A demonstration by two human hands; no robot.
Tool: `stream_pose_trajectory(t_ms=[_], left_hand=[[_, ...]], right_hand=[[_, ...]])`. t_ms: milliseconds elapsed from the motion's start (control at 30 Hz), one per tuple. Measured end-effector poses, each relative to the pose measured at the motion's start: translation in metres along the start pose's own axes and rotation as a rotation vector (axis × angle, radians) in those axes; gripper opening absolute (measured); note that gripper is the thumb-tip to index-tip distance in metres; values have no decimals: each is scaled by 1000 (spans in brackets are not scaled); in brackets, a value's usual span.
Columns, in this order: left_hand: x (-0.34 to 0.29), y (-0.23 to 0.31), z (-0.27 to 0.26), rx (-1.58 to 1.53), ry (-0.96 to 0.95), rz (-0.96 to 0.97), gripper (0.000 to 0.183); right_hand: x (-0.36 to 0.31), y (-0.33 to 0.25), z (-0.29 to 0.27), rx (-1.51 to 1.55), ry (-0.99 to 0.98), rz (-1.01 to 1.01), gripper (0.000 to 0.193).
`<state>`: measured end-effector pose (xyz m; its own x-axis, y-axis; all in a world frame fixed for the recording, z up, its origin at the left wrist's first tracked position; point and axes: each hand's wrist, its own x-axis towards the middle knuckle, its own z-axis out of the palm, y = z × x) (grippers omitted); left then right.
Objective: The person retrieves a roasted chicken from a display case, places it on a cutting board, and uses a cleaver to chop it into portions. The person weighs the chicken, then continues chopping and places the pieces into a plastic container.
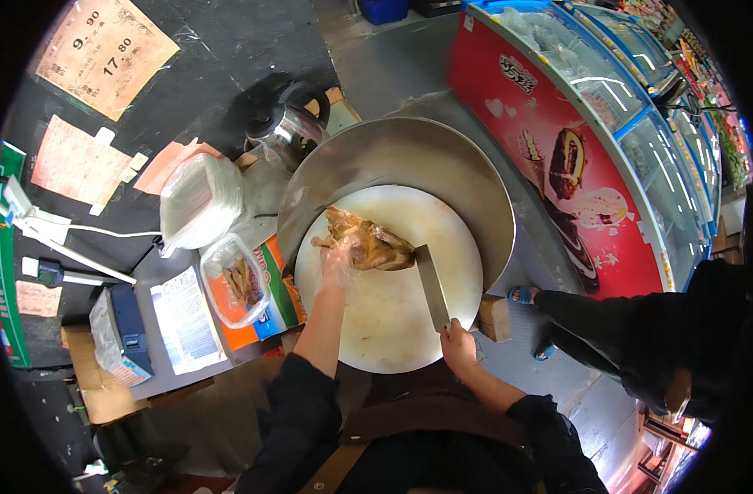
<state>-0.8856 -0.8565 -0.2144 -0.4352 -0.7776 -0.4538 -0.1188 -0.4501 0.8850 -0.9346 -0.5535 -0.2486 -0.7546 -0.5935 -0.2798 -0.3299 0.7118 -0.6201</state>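
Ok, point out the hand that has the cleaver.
The right hand: its fingers close on the cleaver, while the left hand is on the brown poultry.

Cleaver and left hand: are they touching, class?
Apart. The head view shows the left hand on the left part of the cooked bird and the cleaver at its right end, a clear gap between them.

A tan sign (106, 59) bears numbers, a red freezer (562, 160) lettering

A golden-brown bird (385, 247) lies on the round white board (393, 321), a broad grey cleaver (432, 288) at its right end
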Motion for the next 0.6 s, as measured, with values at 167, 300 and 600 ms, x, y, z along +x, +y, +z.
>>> stream_pose_trajectory(t_ms=[167,300,600], left_hand=[[-80,36,22,490,152,311,34],[-82,29,43,747,129,346,34],[-62,-15,72,1255,-4,760,20]], right_hand=[[8,-4,13,41,-147,-72,20],[10,-1,14,17,-164,-20,19],[-27,7,24,119,-59,68,20]])
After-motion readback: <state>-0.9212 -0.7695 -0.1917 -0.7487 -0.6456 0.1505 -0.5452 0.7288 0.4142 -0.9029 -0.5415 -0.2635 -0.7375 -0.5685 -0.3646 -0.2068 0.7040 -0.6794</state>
